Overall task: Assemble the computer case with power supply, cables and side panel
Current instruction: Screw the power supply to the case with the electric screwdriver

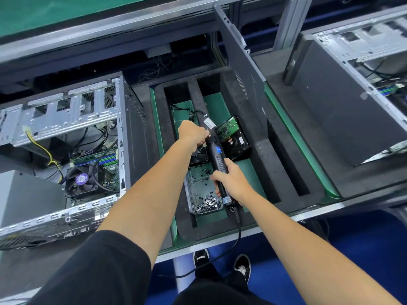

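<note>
A person stands at a workbench, both arms stretched over a foam tray (275, 172). The right hand (232, 183) is wrapped around the grip of a corded electric screwdriver (217, 159); the left hand (192, 134) curls around its tip end, perhaps fitting a screw. Beneath sits a clear box of screws (203, 194), with a bare hard drive (233, 137) just beside the tool. The open computer case (66, 150) lies to the left, its side panel (242, 69) leaning upright behind the tray. A slip could drop the screw or knock the drive's circuit board.
</note>
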